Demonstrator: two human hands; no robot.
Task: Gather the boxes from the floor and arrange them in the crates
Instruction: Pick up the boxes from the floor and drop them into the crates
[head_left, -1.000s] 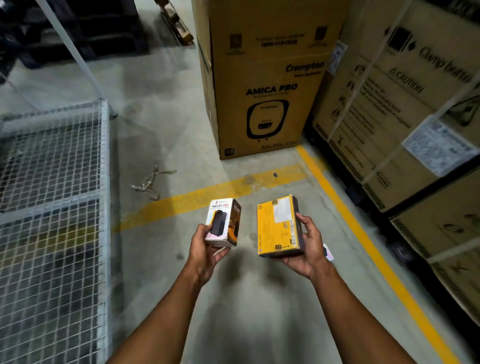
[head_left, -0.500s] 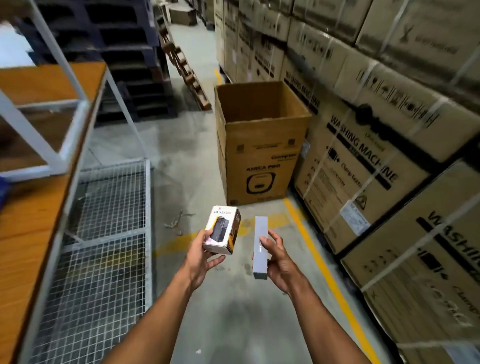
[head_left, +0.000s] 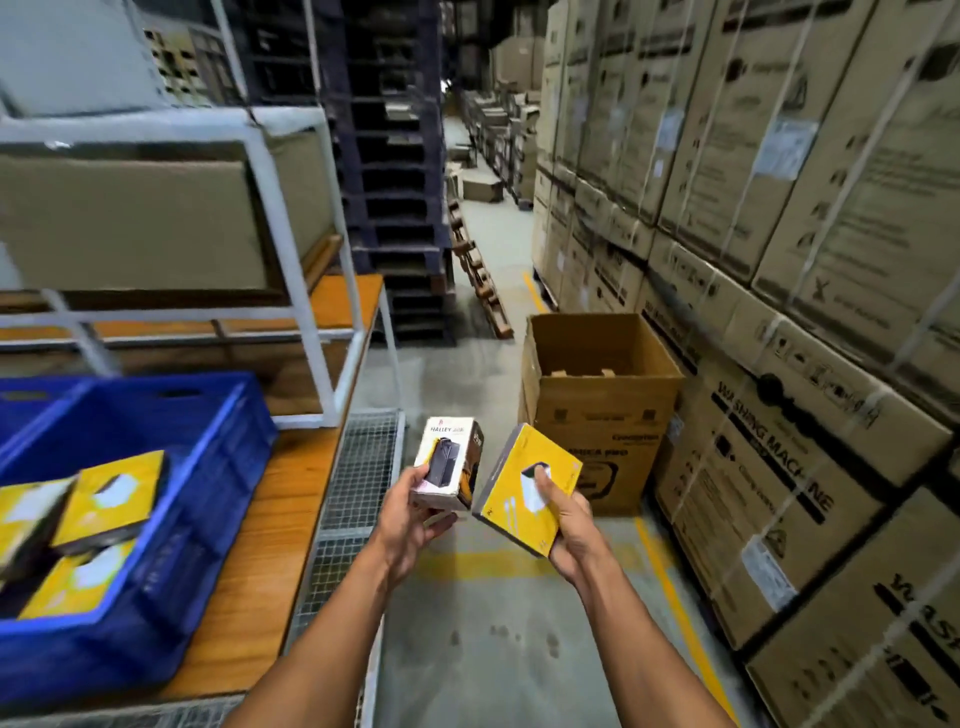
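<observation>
Left grip: my left hand (head_left: 410, 512) is curling round the lower end of the white box (head_left: 448, 463), fingers underneath and thumb on the front face.
White box writing: I am reading "HALLEY" along the top of the front face; the characters after it are too blurred. A dark upright device is pictured below.
White box axis: I am holding it nearly upright, long axis vertical, its top leaning slightly away from me.
Right grip: my right hand (head_left: 569, 525) is pinching the yellow box (head_left: 519, 486), thumb pressing on its front face, fingers behind.
Yellow box axis: it is tilting, its top corner pointing up and left, its flat face turned towards me; the print is too small to read.
Position: both boxes are hanging in the air above the floor (head_left: 498, 644), just beside each other.
Blue crate (head_left: 208, 478): it is sitting on the wooden counter (head_left: 265, 525) at my left, holding more yellow boxes (head_left: 111, 491).
Open carton (head_left: 597, 410): it is standing on the floor ahead, reading "AMICA PRO".
Stacked cartons (head_left: 779, 467): on the right, reading "WASHING MACHINE".
</observation>
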